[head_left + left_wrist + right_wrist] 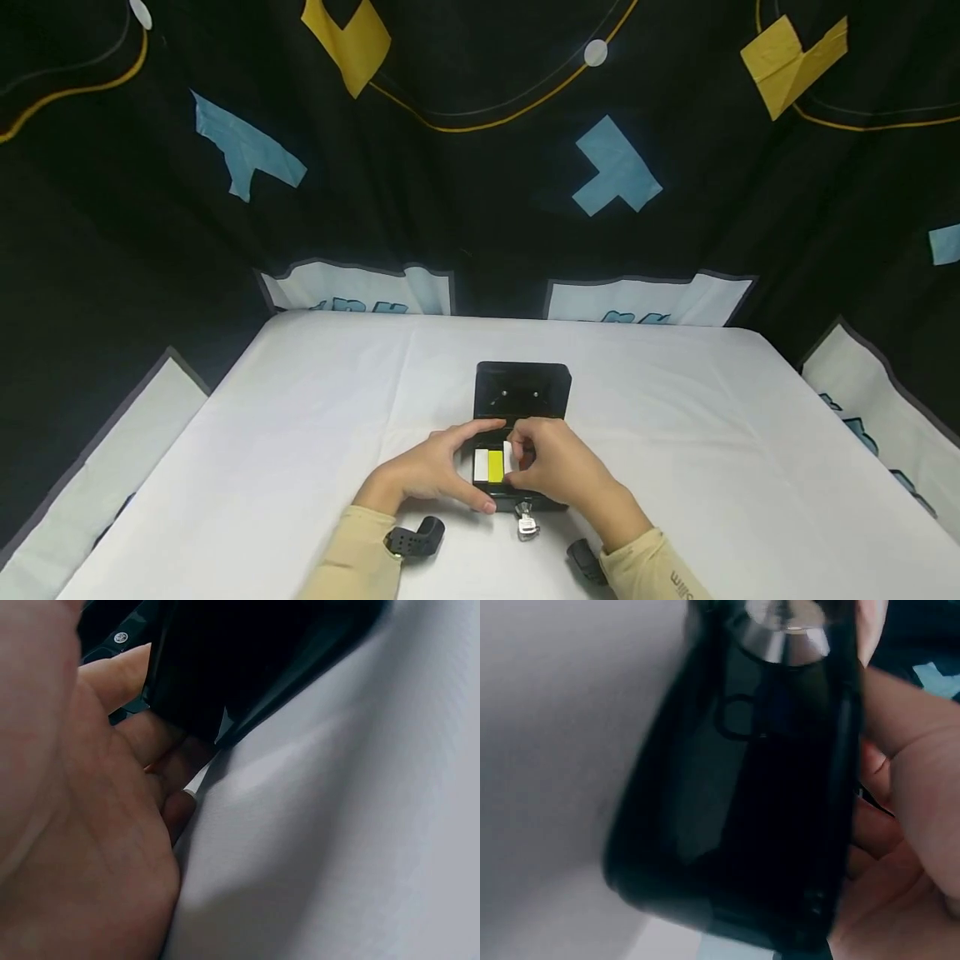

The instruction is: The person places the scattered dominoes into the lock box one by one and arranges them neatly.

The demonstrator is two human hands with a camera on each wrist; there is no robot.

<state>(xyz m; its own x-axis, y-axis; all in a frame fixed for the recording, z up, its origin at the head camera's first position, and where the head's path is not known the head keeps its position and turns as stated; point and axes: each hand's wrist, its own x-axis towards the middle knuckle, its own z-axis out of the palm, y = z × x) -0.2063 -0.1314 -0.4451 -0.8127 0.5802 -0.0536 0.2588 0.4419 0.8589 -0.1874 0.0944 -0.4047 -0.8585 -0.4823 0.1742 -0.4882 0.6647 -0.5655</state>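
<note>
A small black case (522,392) stands on the table with its lid raised toward the back. My left hand (423,471) holds the case's left side, thumb at the front edge and index finger near the hinge. Inside, a white block (481,465) and a yellow block (496,467) sit side by side. Beside them, another white block (509,457) stands slightly higher, pinched by my right hand (562,467), which covers the case's right part. A silver latch (527,523) hangs at the front, and the right wrist view shows this metal clasp (787,637) on the glossy black wall.
White cloth covers the table (322,400). Behind it hangs a dark curtain (450,217) with yellow and blue shapes. Black wrist straps (412,542) show at both sleeves.
</note>
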